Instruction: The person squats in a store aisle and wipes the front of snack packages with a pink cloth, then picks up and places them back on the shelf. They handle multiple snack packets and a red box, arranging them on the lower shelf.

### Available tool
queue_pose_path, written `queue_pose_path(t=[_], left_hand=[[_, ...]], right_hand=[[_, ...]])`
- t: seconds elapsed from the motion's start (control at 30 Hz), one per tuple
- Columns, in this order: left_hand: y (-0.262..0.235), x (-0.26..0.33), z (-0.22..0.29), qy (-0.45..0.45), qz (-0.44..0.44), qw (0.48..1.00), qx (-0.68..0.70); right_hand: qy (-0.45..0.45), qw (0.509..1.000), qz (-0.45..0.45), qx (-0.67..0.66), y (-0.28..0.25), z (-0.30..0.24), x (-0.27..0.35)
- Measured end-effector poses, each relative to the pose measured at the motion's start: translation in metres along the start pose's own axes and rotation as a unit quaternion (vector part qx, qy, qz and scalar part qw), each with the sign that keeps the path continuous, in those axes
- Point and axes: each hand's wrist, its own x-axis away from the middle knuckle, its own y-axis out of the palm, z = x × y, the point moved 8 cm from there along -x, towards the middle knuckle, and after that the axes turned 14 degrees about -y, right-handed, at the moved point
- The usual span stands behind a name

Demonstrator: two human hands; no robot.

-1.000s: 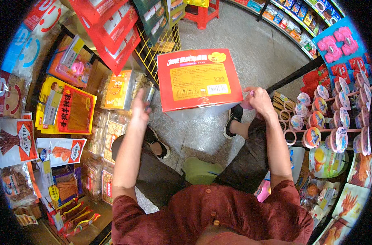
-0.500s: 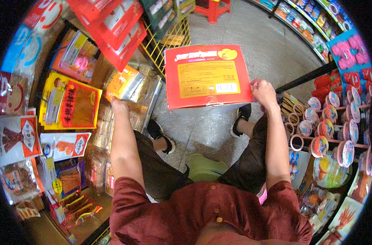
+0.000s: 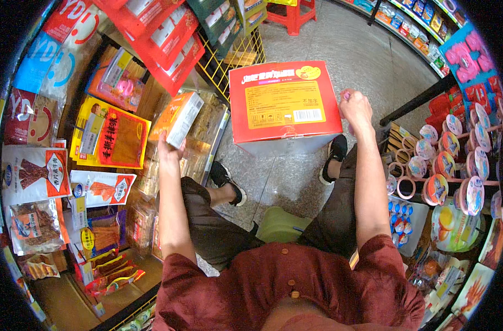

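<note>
My left hand [image 3: 169,149] is closed on the lower end of an orange and white packaged food box [image 3: 179,117], which is tilted above the stacked clear packs [image 3: 206,122] on the left shelf. In front of me, between shelves, stands a large red carton [image 3: 243,122] with a yellow printed panel and a taped lower edge. My right hand [image 3: 356,112] is beside the carton's right side with its fingers curled. A small pinkish-purple spot shows at its fingertips, too small to name. Whether this hand touches the carton I cannot tell.
Snack bags [image 3: 119,132] hang along the left, with red packs [image 3: 171,52] above. A yellow wire basket [image 3: 255,47] stands behind the carton. To the right are round-lidded cups on a rack [image 3: 442,164]. A green stool [image 3: 282,225] is between my legs; a red stool [image 3: 293,19] stands ahead.
My left hand has taken hold of the orange and white box and raised and tilted it off the stacked packs. My right hand stays beside the carton. The whole view has shifted slightly.
</note>
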Motion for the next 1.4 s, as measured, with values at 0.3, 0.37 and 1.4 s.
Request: queue_pose_path(t=[0.3,0.37,1.4], left_hand=[[0.000,0.164,-0.126,0.018,-0.094,0.993,-0.064],[0.019,0.183,-0.151,0.007,-0.137,0.983,-0.120],[0.224,0.095,-0.181,0.222,-0.257,0.657,-0.673]], right_hand=[[-0.030,0.997,0.055,-0.053,-0.016,-0.006,0.015],[-0.030,0.989,0.081,-0.117,-0.024,-0.008,0.015],[-0.465,0.860,0.097,-0.186,0.075,-0.223,0.016]])
